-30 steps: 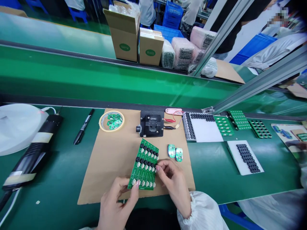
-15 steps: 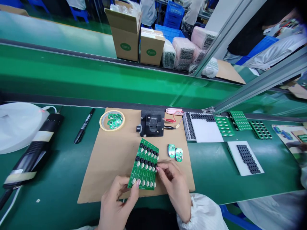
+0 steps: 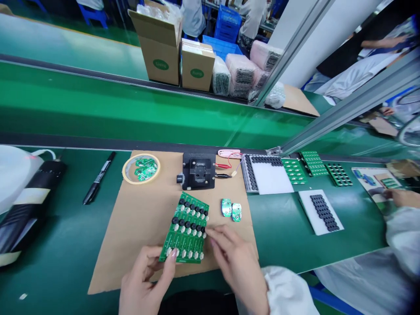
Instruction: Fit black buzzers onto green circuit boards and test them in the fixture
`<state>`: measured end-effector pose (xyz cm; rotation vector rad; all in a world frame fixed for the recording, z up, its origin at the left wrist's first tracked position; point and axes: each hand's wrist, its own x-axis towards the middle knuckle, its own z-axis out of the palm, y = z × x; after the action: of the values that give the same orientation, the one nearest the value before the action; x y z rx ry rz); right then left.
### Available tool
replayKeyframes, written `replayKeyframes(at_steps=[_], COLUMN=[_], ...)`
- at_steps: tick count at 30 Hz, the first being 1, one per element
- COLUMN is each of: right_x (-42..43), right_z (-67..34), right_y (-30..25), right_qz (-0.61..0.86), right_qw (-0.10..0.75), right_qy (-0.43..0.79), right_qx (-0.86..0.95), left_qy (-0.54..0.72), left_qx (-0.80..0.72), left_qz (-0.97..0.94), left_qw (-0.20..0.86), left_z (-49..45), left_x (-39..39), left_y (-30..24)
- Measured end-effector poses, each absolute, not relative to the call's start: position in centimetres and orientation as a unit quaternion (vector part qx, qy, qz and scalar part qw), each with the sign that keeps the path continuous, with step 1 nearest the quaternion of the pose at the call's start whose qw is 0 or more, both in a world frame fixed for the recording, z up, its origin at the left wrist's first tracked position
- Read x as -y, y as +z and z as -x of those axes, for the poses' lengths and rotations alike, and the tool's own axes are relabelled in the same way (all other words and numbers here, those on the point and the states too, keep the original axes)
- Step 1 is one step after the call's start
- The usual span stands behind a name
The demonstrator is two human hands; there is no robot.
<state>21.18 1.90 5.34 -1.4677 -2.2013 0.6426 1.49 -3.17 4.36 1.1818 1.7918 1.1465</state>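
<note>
My left hand (image 3: 147, 278) is closed on the lower left corner of a green circuit board panel (image 3: 183, 240), thumb on top, and holds it tilted above the brown cardboard. Two rows of small black round parts (image 3: 187, 224) stand on the panel beside white connectors (image 3: 190, 254); the bottom row shows only connectors. At the panel's right edge is my right hand (image 3: 234, 258), its index fingertip touching or nearly touching the end black part of the middle row. The right thumb is slightly apart from that finger, and I see nothing held between them.
On the cardboard sheet (image 3: 131, 236) are a black fixture (image 3: 198, 171) with clipped wires, a tape roll (image 3: 125, 170) around small boards, and two loose small boards (image 3: 231, 210). White trays (image 3: 274, 179) of black parts lie right. A marker (image 3: 98, 179) and a co-worker's hand (image 3: 402, 197) flank the area.
The whole view has shifted, so the bench things appear further left. My right thumb and index have parted slightly at the panel's edge. A co-worker's hand now shows at the right.
</note>
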Motion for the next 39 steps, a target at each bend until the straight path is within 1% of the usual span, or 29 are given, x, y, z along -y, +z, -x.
replayKeyframes(at_steps=[2, 4, 5, 7, 9, 13, 18, 21, 23, 25, 26, 27, 28, 30, 32, 34, 39], right_x=[-5.7, -10.4, -12.7, -16.5, -18.8, -19.7, -20.0, -20.3, -19.2, -16.6, -14.8, -12.9, -10.9, -7.3, -4.9, -3.9, -3.7], right_z=[-23.9, -27.4, -29.1, -32.0, -33.8, -34.7, -35.7, -36.3, -35.4, -32.6, -30.6, -28.3, -25.9, -21.3, -17.9, -16.1, -15.8], right_y=[6.3, 7.1, 7.3, 7.4, 6.9, 5.6, 5.5, 6.6, 7.7, 8.6, 9.0, 9.2, 9.3, 9.1, 8.8, 8.4, 7.9], right_qz=[0.550, 0.634, 0.679, 0.738, 0.758, 0.758, 0.731, 0.718, 0.712, 0.688, 0.665, 0.633, 0.591, 0.514, 0.480, 0.479, 0.488], right_qw=[0.254, 0.283, 0.277, 0.188, 0.146, 0.107, 0.087, 0.096, 0.138, 0.226, 0.287, 0.326, 0.334, 0.320, 0.312, 0.312, 0.306], right_qy=[0.232, 0.151, 0.087, -0.017, -0.057, -0.073, -0.055, -0.045, -0.052, -0.023, 0.028, 0.100, 0.187, 0.331, 0.410, 0.440, 0.440], right_qx=[0.761, 0.704, 0.674, 0.648, 0.633, 0.639, 0.674, 0.688, 0.686, 0.689, 0.689, 0.695, 0.710, 0.724, 0.710, 0.693, 0.689], left_qy=[0.437, 0.432, 0.429, 0.426, 0.426, 0.433, 0.448, 0.458, 0.477, 0.490, 0.490, 0.487, 0.483, 0.468, 0.456, 0.453, 0.437], left_qx=[-0.698, -0.700, -0.699, -0.696, -0.697, -0.683, -0.665, -0.664, -0.665, -0.667, -0.666, -0.665, -0.665, -0.663, -0.657, -0.655, -0.667], left_qz=[-0.446, -0.443, -0.443, -0.441, -0.431, -0.421, -0.410, -0.390, -0.363, -0.340, -0.338, -0.339, -0.345, -0.372, -0.412, -0.447, -0.492], left_qw=[0.350, 0.356, 0.361, 0.373, 0.384, 0.411, 0.435, 0.445, 0.445, 0.447, 0.450, 0.453, 0.453, 0.451, 0.436, 0.408, 0.351], left_z=[-1.2, -1.0, -0.8, -0.5, -0.3, -0.4, -1.0, -1.5, -1.9, -2.3, -2.4, -2.4, -2.3, -2.0, -1.7, -1.4, -1.6], left_x=[3.3, 3.3, 3.3, 3.2, 3.2, 3.3, 3.2, 3.1, 3.1, 3.1, 3.1, 3.1, 3.1, 3.1, 3.2, 3.2, 3.1], left_y=[4.1, 3.8, 3.7, 3.4, 3.3, 3.5, 4.4, 4.9, 5.3, 5.6, 5.7, 5.8, 5.8, 5.6, 5.2, 4.9, 5.4])
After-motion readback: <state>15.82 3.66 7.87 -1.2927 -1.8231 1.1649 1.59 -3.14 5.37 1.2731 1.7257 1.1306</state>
